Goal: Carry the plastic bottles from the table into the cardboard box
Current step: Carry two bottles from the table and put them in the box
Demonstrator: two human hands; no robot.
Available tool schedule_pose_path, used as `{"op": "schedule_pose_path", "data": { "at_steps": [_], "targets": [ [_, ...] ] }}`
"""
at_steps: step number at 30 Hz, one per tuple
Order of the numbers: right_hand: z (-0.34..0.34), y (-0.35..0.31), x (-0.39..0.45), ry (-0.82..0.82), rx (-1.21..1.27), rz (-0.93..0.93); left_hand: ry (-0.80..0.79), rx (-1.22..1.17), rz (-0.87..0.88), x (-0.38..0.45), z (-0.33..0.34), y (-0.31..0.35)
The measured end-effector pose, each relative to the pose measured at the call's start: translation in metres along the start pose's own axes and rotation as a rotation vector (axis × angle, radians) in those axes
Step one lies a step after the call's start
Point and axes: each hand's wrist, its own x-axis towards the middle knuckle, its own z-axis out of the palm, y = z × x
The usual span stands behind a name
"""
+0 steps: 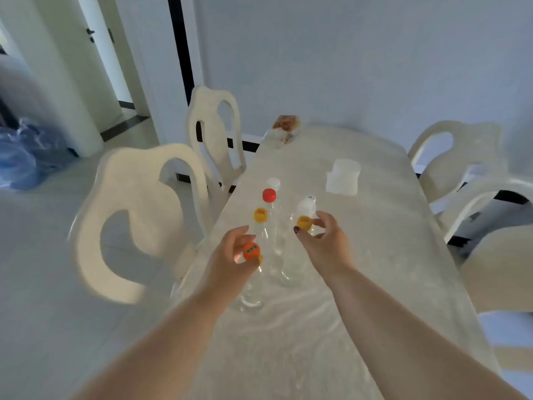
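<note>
Both my hands are on bottle tops at the near end of a long pale table (389, 255).

The table, under a clear glossy cover, runs toward a bare pale wall; I count four cream chairs, two on each side of it. Six clear plastic bottles stand clustered near its left edge. My left hand (233, 255) curls around the orange-capped bottle (251, 251), nearest me. My right hand (323, 241) pinches the yellow-capped bottle (304, 222), thumb and fingers closed on its neck. Beyond them stands a white container (343, 177); I see no cardboard box.
</note>
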Motion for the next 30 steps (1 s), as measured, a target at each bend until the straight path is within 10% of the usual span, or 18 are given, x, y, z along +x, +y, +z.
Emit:
{"op": "schedule_pose_path", "data": {
  "at_steps": [17, 30],
  "targets": [
    [0.024, 0.017, 0.008, 0.044, 0.103, 0.01, -0.319, 0.082, 0.11, 0.022, -0.002, -0.005],
    [-0.136, 0.023, -0.109, 0.299, 0.241, 0.016, -0.539, 0.07, 0.312, -0.026, 0.058, 0.102]
  ]
}}
